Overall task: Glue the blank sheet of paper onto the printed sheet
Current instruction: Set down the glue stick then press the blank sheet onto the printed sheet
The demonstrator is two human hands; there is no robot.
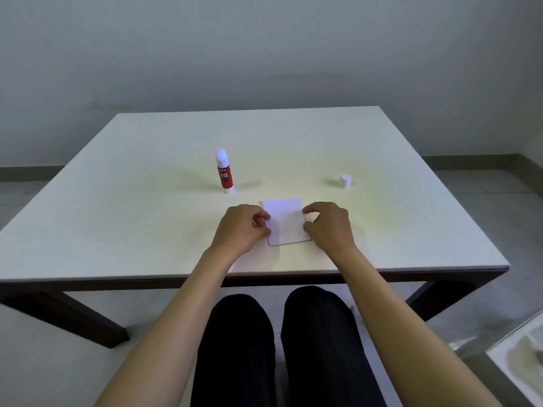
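Aligning step: left hand and right hand pinch side edges of blank sheet, laid over printed sheet at table front. Next, judged: press flat, edges matched. Glue stick uncapped.

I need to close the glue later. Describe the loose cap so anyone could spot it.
On the white table, look beyond the right hand, toward the far right. The cap is a short white cylinder standing alone, unlike the taller red-labelled glue stick on the left.

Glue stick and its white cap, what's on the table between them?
Nothing: bare table between glue stick and cap, per the head view.
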